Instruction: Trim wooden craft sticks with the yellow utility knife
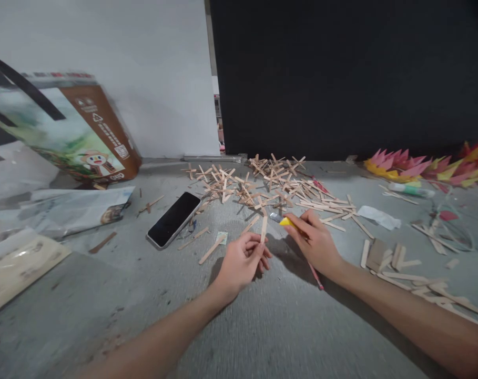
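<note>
My left hand is closed in a pinch on a short wooden craft stick, holding it upright over the grey floor. My right hand is closed around a small yellow-tipped object, which looks like a glue tube or cutter; I cannot make out which. The yellow tip points toward the stick, a few centimetres to its right. Just behind both hands lies a wide pile of glued stick crosses. A loose stick lies left of my left hand.
A black phone lies face up on the left. A tilted brown carton and plastic wrappers sit further left. Pink and yellow paper flowers, a glue bottle and more sticks lie at the right. A dark panel stands behind.
</note>
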